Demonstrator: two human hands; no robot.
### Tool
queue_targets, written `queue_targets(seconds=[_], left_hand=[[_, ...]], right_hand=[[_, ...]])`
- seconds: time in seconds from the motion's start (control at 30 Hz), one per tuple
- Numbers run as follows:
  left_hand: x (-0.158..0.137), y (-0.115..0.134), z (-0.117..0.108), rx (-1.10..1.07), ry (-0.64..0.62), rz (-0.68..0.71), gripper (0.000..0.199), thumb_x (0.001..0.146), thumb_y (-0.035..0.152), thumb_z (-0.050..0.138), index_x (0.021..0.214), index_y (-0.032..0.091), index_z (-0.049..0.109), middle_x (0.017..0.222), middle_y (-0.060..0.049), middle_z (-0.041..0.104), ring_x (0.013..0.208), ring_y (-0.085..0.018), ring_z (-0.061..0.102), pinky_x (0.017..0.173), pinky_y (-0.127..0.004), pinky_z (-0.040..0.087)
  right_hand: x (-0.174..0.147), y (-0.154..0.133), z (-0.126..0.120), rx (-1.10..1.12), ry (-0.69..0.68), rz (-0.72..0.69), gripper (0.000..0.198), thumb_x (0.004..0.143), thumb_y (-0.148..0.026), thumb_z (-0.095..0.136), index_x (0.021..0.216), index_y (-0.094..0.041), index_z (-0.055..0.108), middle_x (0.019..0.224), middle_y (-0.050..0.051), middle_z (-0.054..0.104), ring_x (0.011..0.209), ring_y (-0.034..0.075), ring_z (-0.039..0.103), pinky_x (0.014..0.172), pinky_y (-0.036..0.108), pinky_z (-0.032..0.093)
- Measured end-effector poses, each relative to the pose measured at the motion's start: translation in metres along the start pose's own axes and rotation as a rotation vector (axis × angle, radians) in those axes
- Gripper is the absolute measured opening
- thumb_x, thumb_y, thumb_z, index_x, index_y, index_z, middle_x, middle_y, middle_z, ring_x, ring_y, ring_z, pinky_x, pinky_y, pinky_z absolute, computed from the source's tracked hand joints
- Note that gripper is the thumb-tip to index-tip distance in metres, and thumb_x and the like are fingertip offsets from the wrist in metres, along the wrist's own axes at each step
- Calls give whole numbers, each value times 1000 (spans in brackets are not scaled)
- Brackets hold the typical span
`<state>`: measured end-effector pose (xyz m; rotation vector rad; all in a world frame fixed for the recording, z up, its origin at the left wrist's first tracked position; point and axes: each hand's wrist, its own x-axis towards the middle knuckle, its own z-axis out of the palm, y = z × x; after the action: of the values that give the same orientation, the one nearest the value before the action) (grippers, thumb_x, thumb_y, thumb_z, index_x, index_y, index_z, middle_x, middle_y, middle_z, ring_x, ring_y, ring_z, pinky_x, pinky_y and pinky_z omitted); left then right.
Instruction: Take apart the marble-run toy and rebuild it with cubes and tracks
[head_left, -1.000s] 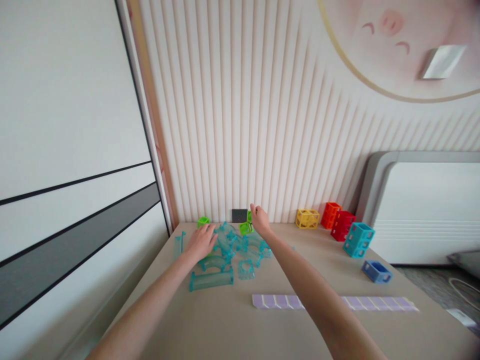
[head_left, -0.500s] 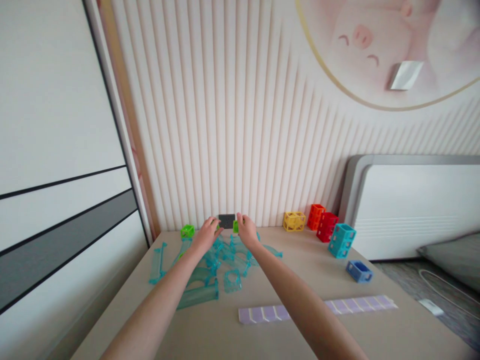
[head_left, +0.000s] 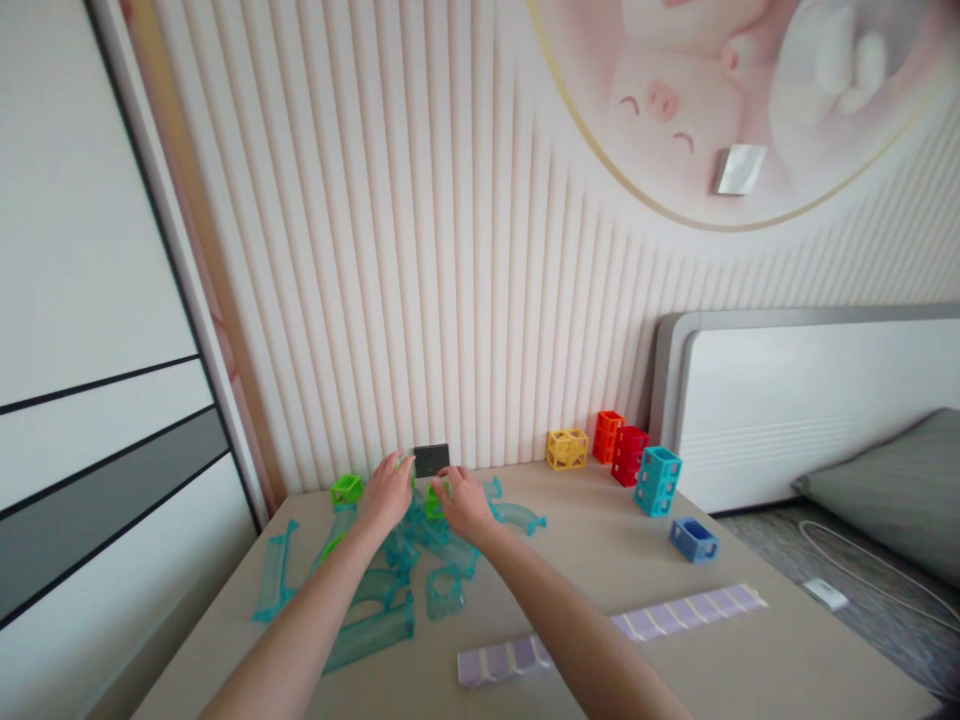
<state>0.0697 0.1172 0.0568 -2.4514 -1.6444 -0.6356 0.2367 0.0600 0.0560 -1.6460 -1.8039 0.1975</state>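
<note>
Both of my arms reach over the pile of translucent teal track pieces [head_left: 450, 550] at the back of the table. My right hand [head_left: 465, 503] grips a bright green cube block [head_left: 434, 502] at its left side, thumb and fingers bent around it. My left hand [head_left: 388, 492] is curled just left of it, its fingertips on a second green block [head_left: 410, 470] that is mostly hidden. Another green block [head_left: 346, 489] stands to the left of my left hand. A black panel [head_left: 431, 460] sits against the wall just behind my hands.
Along the right stand a yellow block [head_left: 567, 449], an orange block [head_left: 608, 437], a red block [head_left: 630, 456], a teal block [head_left: 658, 481] and a blue block [head_left: 694, 539]. A purple strip [head_left: 660, 620] lies across the front. The ribbed wall [head_left: 375, 250] borders the table's back.
My view has swung slightly to the right, so things shift left in it. My hands have come closer together and slightly lower, and the green block at my right hand is now over the teal pieces.
</note>
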Motion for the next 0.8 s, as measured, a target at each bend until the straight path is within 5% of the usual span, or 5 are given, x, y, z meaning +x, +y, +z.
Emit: queue_targets(seconds=[0.13, 0.23, 0.3, 0.57, 0.8], left_hand=[[-23, 2, -23, -45, 45, 122, 36, 97, 21, 43, 125, 22, 65, 143, -10, 55, 132, -26, 51, 116, -41, 38], [-45, 7, -37, -101, 91, 217, 31, 97, 25, 44, 114, 23, 70, 137, -9, 59, 127, -27, 55, 113, -45, 42], [-57, 11, -44, -125, 104, 249, 28, 97, 26, 45, 105, 23, 71, 132, -9, 61, 125, -27, 56, 111, -46, 44], [-89, 40, -52, -442, 105, 269, 27, 100, 29, 43, 95, 24, 69, 110, -7, 69, 108, -22, 65, 100, -38, 52], [-117, 55, -21, -578, 156, 245, 34, 100, 33, 45, 132, 28, 56, 126, -10, 64, 121, -24, 62, 105, -42, 52]], right_hand=[[-7, 60, -107, -146, 378, 5, 34, 101, -39, 42, 126, -21, 58, 141, 15, 52, 135, 28, 43, 113, 44, 31], [-24, 126, -181, -296, 900, 255, 48, 97, -46, 46, 136, -19, 51, 147, 20, 43, 139, 35, 37, 111, 54, 31], [-41, 165, -207, -320, 997, 410, 69, 89, -57, 54, 147, -20, 40, 150, 23, 37, 138, 42, 37, 106, 62, 32], [-89, 219, -191, -235, 568, 769, 80, 87, -50, 55, 155, -21, 24, 125, 23, 63, 110, 40, 66, 87, 52, 50], [-69, 153, -155, -113, 757, 221, 66, 88, -52, 53, 145, -20, 39, 126, 19, 64, 114, 35, 64, 94, 50, 50]])
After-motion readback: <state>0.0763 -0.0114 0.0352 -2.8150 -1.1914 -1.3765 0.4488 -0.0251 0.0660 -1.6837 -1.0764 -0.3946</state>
